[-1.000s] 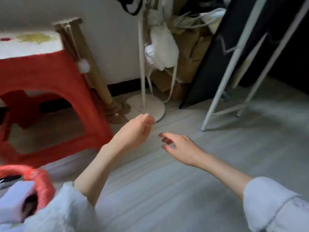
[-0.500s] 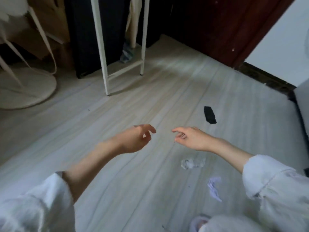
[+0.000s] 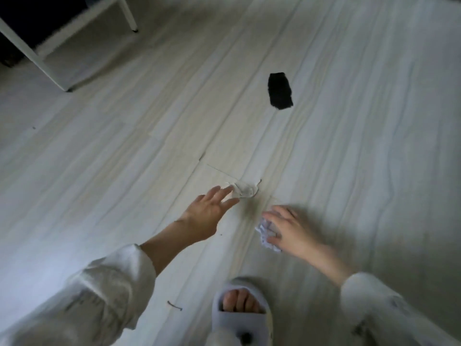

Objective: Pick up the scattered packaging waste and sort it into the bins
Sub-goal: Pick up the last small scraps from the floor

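Three scraps of waste lie on the floor [image 3: 349, 171]: one black wrapper [image 3: 280, 91], one clear wrapper [image 3: 245, 190] and one paper wad [image 3: 265, 233]. Two hands are in view, and one slipper [image 3: 240, 318] with a foot in it, nearer the person than both hands.

The left hand [image 3: 208, 213] is spread flat, fingers straight, holding nothing; its fingertips touch or nearly touch the clear wrapper, which lies just beyond them with its long axis running across, left to right. The right hand [image 3: 289, 231], blurred, hangs over the paper wad with fingers loosely spread; whether it has hold of the wad I cannot tell. The wad is elongated, running from under the fingertips back toward the wrist. The black wrapper lies well beyond both hands, long axis pointing away, slightly tilted.

One white frame [image 3: 37, 56] stands far off beyond the left hand.
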Demonstrator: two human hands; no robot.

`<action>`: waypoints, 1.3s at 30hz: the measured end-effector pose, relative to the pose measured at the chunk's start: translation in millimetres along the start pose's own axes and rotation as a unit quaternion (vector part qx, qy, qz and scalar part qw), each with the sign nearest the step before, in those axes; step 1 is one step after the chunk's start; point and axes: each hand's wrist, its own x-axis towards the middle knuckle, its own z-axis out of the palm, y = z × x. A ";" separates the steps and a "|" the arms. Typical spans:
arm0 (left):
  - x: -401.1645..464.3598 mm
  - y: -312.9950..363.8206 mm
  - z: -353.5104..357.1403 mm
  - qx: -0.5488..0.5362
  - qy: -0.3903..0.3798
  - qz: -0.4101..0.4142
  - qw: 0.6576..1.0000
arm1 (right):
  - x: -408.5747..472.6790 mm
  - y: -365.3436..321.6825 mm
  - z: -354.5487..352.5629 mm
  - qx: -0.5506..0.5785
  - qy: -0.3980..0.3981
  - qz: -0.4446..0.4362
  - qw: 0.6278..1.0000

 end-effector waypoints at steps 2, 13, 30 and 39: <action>16.4 14.4 14.0 -0.001 -0.029 -0.009 1.000 | -5.1 9.5 17.3 -0.041 0.007 -0.031 0.999; 43.2 16.6 32.7 -0.030 0.002 -0.080 0.996 | 7.6 22.5 53.5 0.082 0.166 -0.074 0.980; -128.2 -18.3 81.6 -0.055 -0.121 -0.019 0.991 | 36.0 -101.5 71.5 0.130 0.143 -0.157 0.968; -126.9 -24.0 101.6 0.005 -0.078 0.022 0.997 | 29.1 -108.0 75.1 0.106 0.139 -0.148 0.973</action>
